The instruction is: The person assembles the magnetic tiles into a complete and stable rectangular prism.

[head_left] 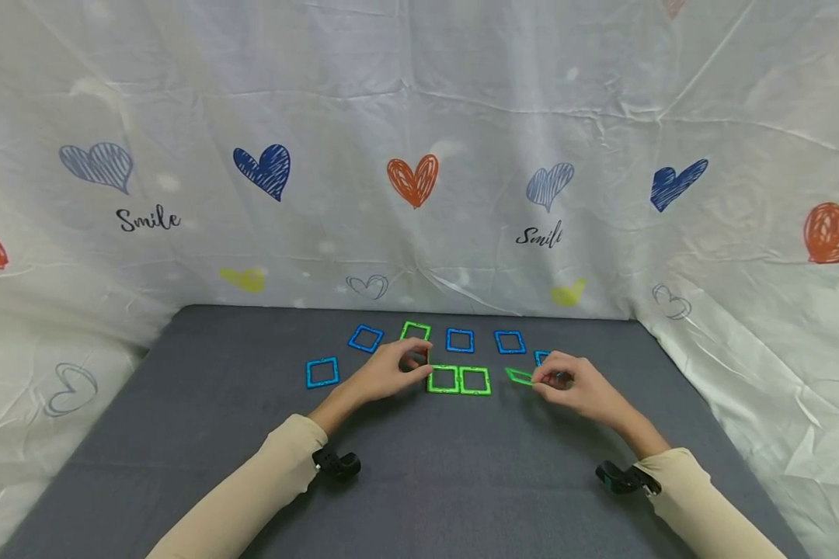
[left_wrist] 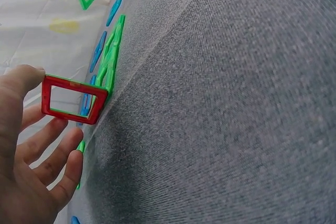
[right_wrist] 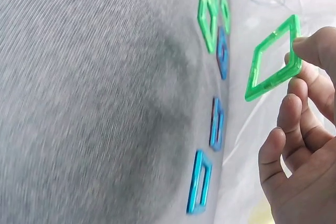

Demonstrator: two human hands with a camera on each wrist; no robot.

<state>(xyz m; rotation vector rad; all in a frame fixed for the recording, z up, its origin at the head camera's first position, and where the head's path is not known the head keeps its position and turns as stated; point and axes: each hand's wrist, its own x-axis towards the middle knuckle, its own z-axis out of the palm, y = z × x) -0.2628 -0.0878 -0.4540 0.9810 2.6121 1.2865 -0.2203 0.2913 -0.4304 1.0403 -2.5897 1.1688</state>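
My left hand [head_left: 386, 373] pinches a square magnetic tile by one edge, thumb on one side and fingertips on the other. It stands upright at the left edge of two flat green tiles [head_left: 475, 393] joined side by side. In the left wrist view this held tile [left_wrist: 73, 83] shows a red face with a thin green edge. My right hand [head_left: 580, 384] pinches another green square tile [head_left: 519, 381] between thumb and index finger, tilted above the table, right of the joined pair. Its open frame [right_wrist: 253, 72] shows fully in the right wrist view, other fingers loosely curled.
Blue square tiles lie spread on the dark grey table [head_left: 426, 481]: two at the left [head_left: 322, 384], two behind the pair [head_left: 460, 351], one partly hidden behind my right hand. Another green tile [head_left: 416, 324] lies behind my left hand. A white curtain with hearts [head_left: 461, 264] borders the table's back.
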